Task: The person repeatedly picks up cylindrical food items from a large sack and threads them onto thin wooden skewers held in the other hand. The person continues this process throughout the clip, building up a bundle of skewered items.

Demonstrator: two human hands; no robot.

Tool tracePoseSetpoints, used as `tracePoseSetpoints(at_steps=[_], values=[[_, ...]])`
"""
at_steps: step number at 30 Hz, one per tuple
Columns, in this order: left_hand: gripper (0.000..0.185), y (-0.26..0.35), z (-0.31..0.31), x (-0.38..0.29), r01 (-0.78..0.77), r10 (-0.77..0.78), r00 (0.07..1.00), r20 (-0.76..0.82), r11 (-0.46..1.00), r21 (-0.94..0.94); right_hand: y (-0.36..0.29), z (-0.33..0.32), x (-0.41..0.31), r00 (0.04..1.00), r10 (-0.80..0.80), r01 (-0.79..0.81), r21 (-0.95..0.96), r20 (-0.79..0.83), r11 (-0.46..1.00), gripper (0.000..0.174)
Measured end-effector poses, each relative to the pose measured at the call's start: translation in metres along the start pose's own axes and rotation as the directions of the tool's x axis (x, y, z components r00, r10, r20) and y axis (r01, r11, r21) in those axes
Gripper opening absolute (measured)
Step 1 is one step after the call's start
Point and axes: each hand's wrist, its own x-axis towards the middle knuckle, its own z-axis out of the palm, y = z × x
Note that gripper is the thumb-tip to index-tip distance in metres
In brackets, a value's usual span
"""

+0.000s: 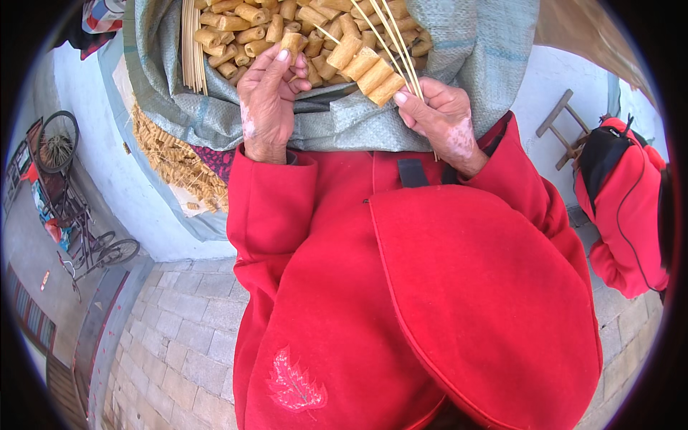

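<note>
My left hand (271, 97) pinches one golden-brown hollow food roll (291, 44) between thumb and fingertips. Several rolls sit side by side on a thin wooden skewer, forming a row (366, 75); the skewer's bare tip sticks out at the upper left. My right hand (438, 113) grips that skewer by its lower end, along with several bare skewers (400, 45) fanning upward. Beneath both hands, many loose rolls (250, 35) fill an opened woven plastic sack (376, 126) with its edge folded down. A bundle of bare skewers (192, 54) rests at the pile's left side.
Left of the sack, many skewered rolls (172, 156) lie heaped on a sheet. A person in a red jacket (618, 204) is at the right, near a wooden stool (561, 126). A tricycle (70, 199) is at the far left. Paving (199, 322) covers the ground.
</note>
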Motion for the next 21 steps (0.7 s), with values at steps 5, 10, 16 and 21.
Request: tracePoseSetpoints(at_steps=[5,10,16,21], values=[[0.018,-0.003,0.008,0.001,-0.038,0.037,0.999,-0.008,0.998,-0.047,0.004,-0.002,0.001,0.997,-0.010,0.015,-0.051,0.082,0.999,0.013],[0.016,0.001,0.016,0.001,-0.070,0.069,0.997,-0.034,0.996,-0.058,0.001,-0.001,0.002,0.996,0.006,0.002,-0.089,0.092,0.996,0.013],[0.016,0.002,0.021,0.001,-0.095,0.093,0.994,-0.049,0.994,-0.050,0.004,-0.001,0.003,0.996,-0.006,0.013,-0.086,0.087,0.996,0.013],[0.017,0.005,0.018,0.003,-0.101,0.103,0.994,-0.036,0.994,0.043,0.006,-0.001,0.004,0.995,-0.046,0.055,-0.098,0.094,0.994,0.012]])
